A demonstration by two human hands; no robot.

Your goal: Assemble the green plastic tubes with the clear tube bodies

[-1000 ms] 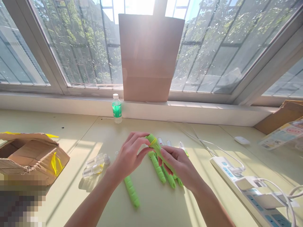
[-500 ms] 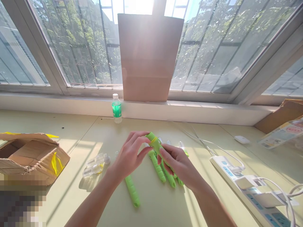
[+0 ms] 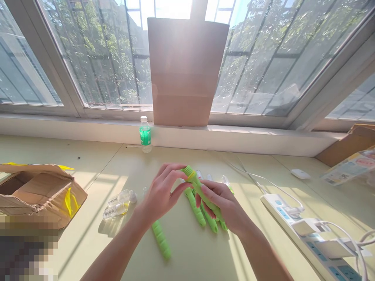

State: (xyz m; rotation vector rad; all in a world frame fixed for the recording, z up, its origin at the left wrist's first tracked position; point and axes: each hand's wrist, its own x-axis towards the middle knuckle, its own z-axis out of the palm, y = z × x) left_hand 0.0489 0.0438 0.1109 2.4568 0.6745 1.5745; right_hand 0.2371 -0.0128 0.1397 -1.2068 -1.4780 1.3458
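Observation:
My right hand (image 3: pixel 219 199) is wrapped round a light green ribbed tube (image 3: pixel 202 189), held slanting with its threaded end up and to the left. A yellow ring sits below the thread. At that end, the thumb and fingers of my left hand (image 3: pixel 164 191) close on the tube's neck. Beneath the right hand lie several similar green tubes (image 3: pixel 195 208), some with clear tops pointing to the window. Another green tube (image 3: pixel 161 242) sticks out below my left hand; its upper part is hidden, and I cannot tell whether the hand touches it.
Clear plastic bottle-like pieces (image 3: pixel 117 205) lie at left, beside an opened cardboard box (image 3: pixel 58 199) with yellow tape. A green-labelled bottle (image 3: pixel 145 134) stands by the sill. A cardboard sheet (image 3: pixel 187 74) leans on the window. At right lies a power strip (image 3: pixel 281 210) with plugged-in chargers and cables.
The held tube has shifted slightly in my hands, and more of its lower length shows by the right palm. The lower end of the tube below my left hand has moved a little left.

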